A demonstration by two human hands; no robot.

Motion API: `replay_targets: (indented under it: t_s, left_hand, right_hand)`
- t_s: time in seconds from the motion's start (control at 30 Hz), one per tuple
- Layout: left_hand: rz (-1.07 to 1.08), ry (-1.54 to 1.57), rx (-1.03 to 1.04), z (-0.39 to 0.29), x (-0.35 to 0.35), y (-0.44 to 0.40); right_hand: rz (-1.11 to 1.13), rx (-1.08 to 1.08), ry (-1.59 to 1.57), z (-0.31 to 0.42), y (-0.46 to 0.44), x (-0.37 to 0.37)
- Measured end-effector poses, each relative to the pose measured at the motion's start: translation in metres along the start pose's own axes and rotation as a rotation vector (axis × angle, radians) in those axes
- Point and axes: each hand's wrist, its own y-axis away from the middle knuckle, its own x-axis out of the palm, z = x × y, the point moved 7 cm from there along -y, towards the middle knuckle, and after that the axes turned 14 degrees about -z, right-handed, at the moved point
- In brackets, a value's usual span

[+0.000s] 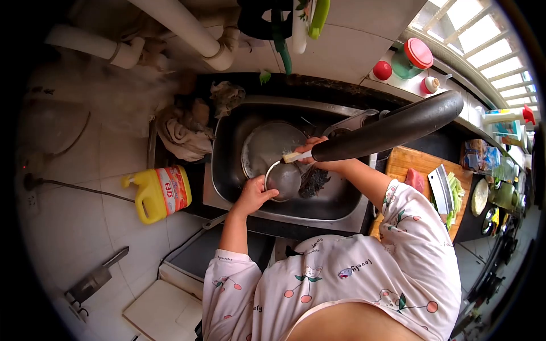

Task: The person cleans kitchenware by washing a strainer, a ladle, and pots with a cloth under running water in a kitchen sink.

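Note:
My left hand [255,196] grips the rim of a small round metal bowl [284,181], thumb on its near edge. The bowl is held in the sink [341,209], beneath the tip of the faucet [392,132]. Beyond the bowl, a larger round pan [272,142] lies in the sink. My right hand [313,149] is at the far right side of the bowl, partly hidden behind the faucet; its fingers and anything in them are not clear. Below that hand sits a dark, stringy clump [314,182].
Left of the sink are a bunched cloth [185,133] and a yellow jug [157,194]. At right, a cutting board [406,159] holds a cleaver [440,189], meat [415,179] and chopped greens [455,196]. A red-lidded jar [410,59] stands on the ledge.

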Motion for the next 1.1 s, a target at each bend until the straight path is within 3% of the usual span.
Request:
replay_targets:
  t_s: [0.07, 0.1, 0.2, 0.23, 0.37, 0.4, 0.57, 0.67, 0.8, 0.83, 0.93, 0.97, 1.1]
  left_hand:
    - [0.042, -0.105, 0.002, 0.006, 0.000, 0.004]
    - [0.035, -0.005, -0.007, 0.008, 0.002, 0.004]
    - [-0.013, 0.174, -0.019, 0.006, 0.000, 0.005]
    - [-0.040, 0.157, -0.019, 0.003, -0.004, 0.004]
    - [-0.104, 0.172, -0.129, -0.007, -0.003, 0.000]
    - [-0.125, 0.169, -0.169, -0.004, -0.001, -0.001]
    - [0.019, 0.310, -0.374, 0.003, 0.020, -0.002]
    - [0.101, 0.478, -0.318, -0.015, 0.028, -0.001]
    - [0.098, 0.428, -0.300, -0.004, 0.027, -0.004]
    - [0.098, 0.403, -0.311, 0.003, 0.028, -0.006]
    - [0.025, 0.374, -0.294, 0.008, 0.027, -0.011]
    - [-0.010, 0.368, -0.276, 0.006, 0.024, -0.014]
    - [-0.005, 0.365, -0.260, 0.000, 0.025, -0.011]
  right_hand:
    - [-0.132, 0.245, -0.334, -0.012, 0.023, 0.004]
    - [-0.067, 0.393, -0.296, -0.018, 0.037, 0.009]
    - [-0.120, 0.328, -0.153, -0.044, 0.069, 0.018]
    - [-0.027, 0.388, -0.047, -0.043, 0.080, 0.014]
    - [-0.292, 0.598, -0.285, -0.060, 0.083, 0.010]
    - [-0.281, 0.638, -0.188, -0.039, 0.069, -0.004]
    - [-0.206, 0.439, 0.079, -0.012, 0.021, 0.000]
    - [-0.210, 0.354, 0.223, -0.010, 0.009, 0.016]
    - [-0.323, -0.023, 0.556, 0.054, 0.001, 0.001]
    - [-0.279, 0.041, 0.573, 0.057, 0.001, 0.006]
    - [-0.220, -0.075, 0.616, 0.085, 0.014, 0.016]
    - [-0.114, -0.026, 0.595, 0.089, 0.020, 0.020]
    - [-0.117, 0.013, 0.540, 0.094, 0.045, 0.017]
